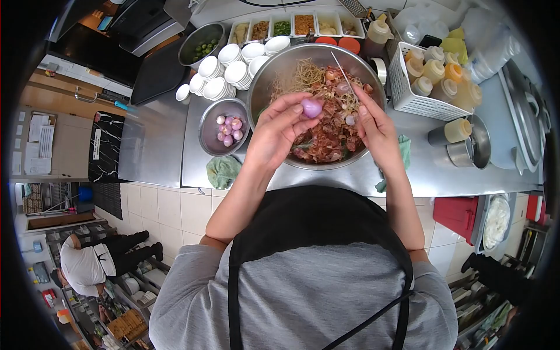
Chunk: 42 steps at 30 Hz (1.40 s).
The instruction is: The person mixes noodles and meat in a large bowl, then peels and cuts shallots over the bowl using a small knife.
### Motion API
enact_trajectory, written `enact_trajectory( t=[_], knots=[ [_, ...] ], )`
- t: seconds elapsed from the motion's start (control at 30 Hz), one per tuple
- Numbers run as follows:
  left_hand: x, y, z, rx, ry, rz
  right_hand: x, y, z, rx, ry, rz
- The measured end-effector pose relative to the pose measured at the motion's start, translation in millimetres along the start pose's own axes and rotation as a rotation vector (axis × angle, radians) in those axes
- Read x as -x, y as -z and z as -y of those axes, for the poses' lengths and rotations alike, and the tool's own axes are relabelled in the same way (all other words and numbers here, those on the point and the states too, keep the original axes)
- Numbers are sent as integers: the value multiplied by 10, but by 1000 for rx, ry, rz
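Observation:
Pinched in the fingers of my left hand [280,129] is a peeled purple shallot [312,107]. My right hand [375,125] grips a knife [339,65], its thin blade pointing up and away to the left; the handle is mostly hidden in my fingers. Both hands are above a large steel bowl [257,96] filled with reddish-brown meat, pale stringy shreds and some sliced pieces. To its left a small steel bowl [206,143] contains several more peeled shallots [230,129].
Stacked white cups [236,73] and a bowl of green limes [204,51] stand at the back left. Behind are trays of chopped ingredients [282,28]. A white basket of squeeze bottles [402,87] is at right. Green cloths [223,172] lie near the front edge. Other people [87,262] stand behind.

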State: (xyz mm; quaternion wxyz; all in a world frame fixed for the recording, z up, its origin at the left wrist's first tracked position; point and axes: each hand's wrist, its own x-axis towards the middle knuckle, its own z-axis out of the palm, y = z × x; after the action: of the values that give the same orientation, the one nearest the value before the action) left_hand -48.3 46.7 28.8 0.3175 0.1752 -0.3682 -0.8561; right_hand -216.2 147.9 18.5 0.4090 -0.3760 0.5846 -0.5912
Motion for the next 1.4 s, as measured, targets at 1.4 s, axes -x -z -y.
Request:
enact_trajectory(
  t=[1.4],
  knots=[
    [14, -140, 15, -488, -413, -104, 168, -252, 112, 90, 162, 246]
  ],
)
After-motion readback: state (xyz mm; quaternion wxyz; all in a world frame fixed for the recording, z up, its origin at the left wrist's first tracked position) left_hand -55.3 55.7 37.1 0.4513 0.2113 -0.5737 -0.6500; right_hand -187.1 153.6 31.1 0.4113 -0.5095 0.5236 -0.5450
